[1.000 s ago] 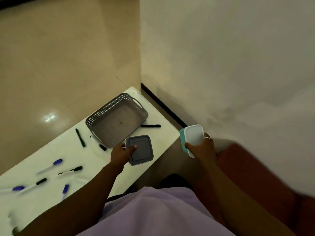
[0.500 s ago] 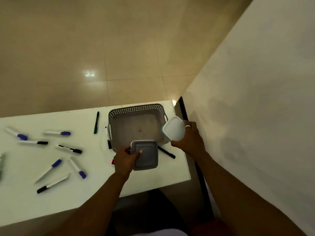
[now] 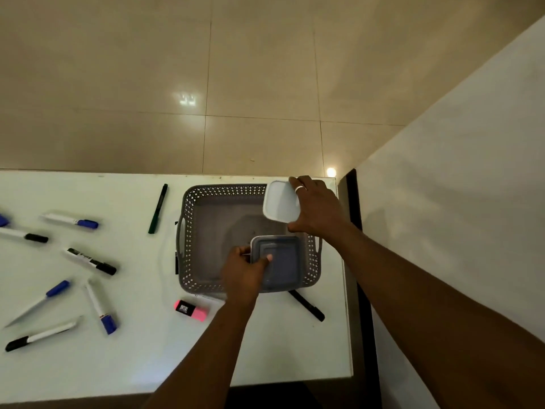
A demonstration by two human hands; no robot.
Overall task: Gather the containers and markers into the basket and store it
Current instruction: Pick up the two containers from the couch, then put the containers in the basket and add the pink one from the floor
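A grey perforated basket [image 3: 188, 231] stands at the right end of the white table [image 3: 147, 349]. My left hand [image 3: 243, 273] grips a grey lidded container [image 3: 280, 262] over the basket's near right corner. My right hand [image 3: 317, 208] holds a white-lidded container [image 3: 280, 205] above the basket's far right corner. Several markers lie loose on the table: a green one [image 3: 157, 208] left of the basket, a black one [image 3: 306, 305] near its front right corner, a pink highlighter [image 3: 191, 310] in front of it, and blue-capped [image 3: 70, 220] and black-capped [image 3: 91, 261] ones further left.
The table's right edge runs close to a white wall [image 3: 457, 187], with a dark gap [image 3: 352, 202] between them. Beyond the table's far edge lies beige tiled floor [image 3: 206, 84]. A dark object peeks out along the basket's left side.
My view has swung from the wall and my lap to face the table squarely. Both hands have carried their containers forward over the basket.
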